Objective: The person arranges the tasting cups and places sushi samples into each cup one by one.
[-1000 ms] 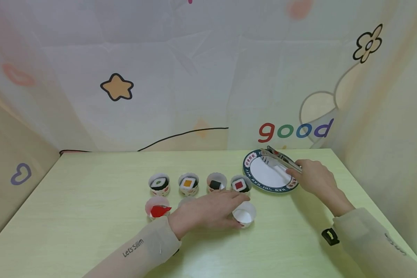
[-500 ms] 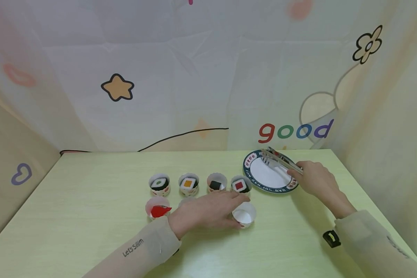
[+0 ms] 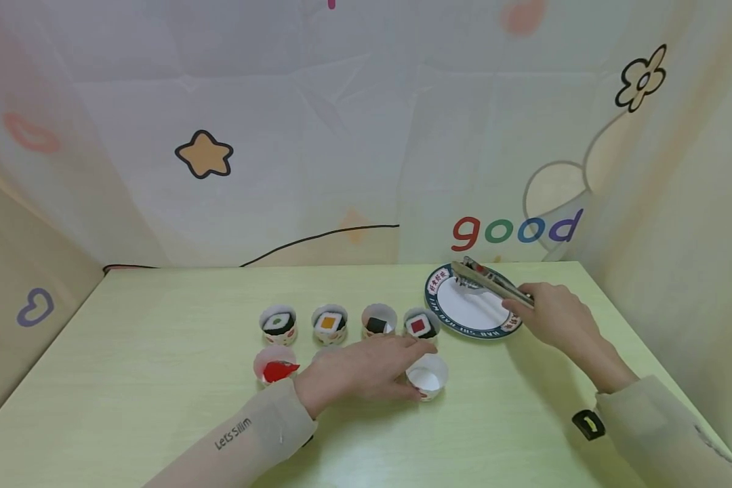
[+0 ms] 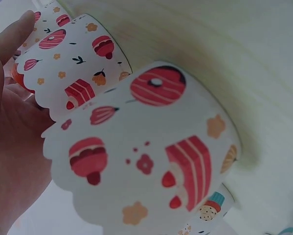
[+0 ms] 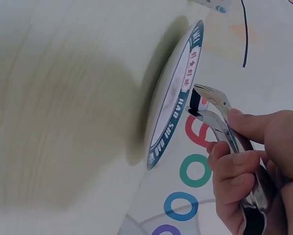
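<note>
My right hand point(image 3: 558, 315) grips metal tongs point(image 3: 494, 281) over the blue-rimmed white plate point(image 3: 472, 305). In the right wrist view a small sushi piece point(image 5: 199, 102), dark with white and orange, sits between the tongs' tips, off the plate. My left hand point(image 3: 366, 369) reaches across the front row of paper cups. Its thumb and fingers span the side of a white paper cup point(image 3: 427, 376) at that row's right end. Patterned cup walls point(image 4: 146, 147) fill much of the left wrist view; the left fingertips are partly hidden there.
Behind the left hand stand cups holding sushi pieces, among them one with a green centre point(image 3: 278, 322), one orange point(image 3: 329, 322) and one red point(image 3: 419, 325). A red piece point(image 3: 278, 371) sits in a front-left cup. The left hand hides other front cups. A patterned cloth point(image 3: 317, 135) hangs behind.
The tongs have turned slightly above the plate, and my right wrist and sleeve have shifted a little rightward and down. My left hand stays at the paper cup.
</note>
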